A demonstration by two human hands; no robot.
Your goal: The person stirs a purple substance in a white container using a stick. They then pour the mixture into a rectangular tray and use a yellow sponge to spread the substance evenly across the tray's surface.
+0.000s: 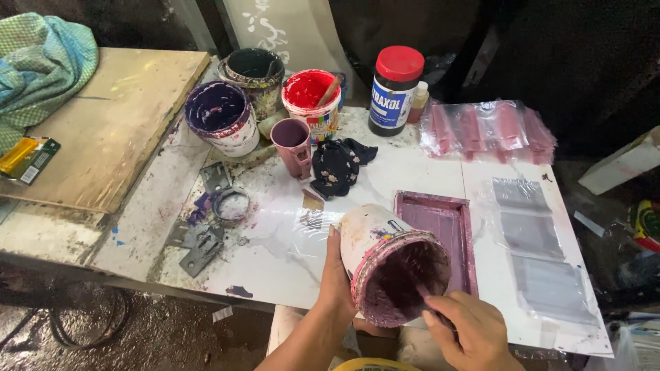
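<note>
Nearest the lens, the left hand (337, 288) wraps its grip around a tilted, paint-crusted plastic bucket (385, 257) at the desk's (275, 254) front edge, its round mouth coated in dark maroon ink. Right of it, the right hand (467, 330) pinches a tool reaching into that mouth; the tool itself is mostly hidden. Just behind lies a shallow rectangular tray (440, 220) stained purple.

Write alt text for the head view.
A left hand tilts a paint-stained white tub with purple ink inside while the right hand reaches into it, above a white table holding a purple-stained rectangular frame.
</note>
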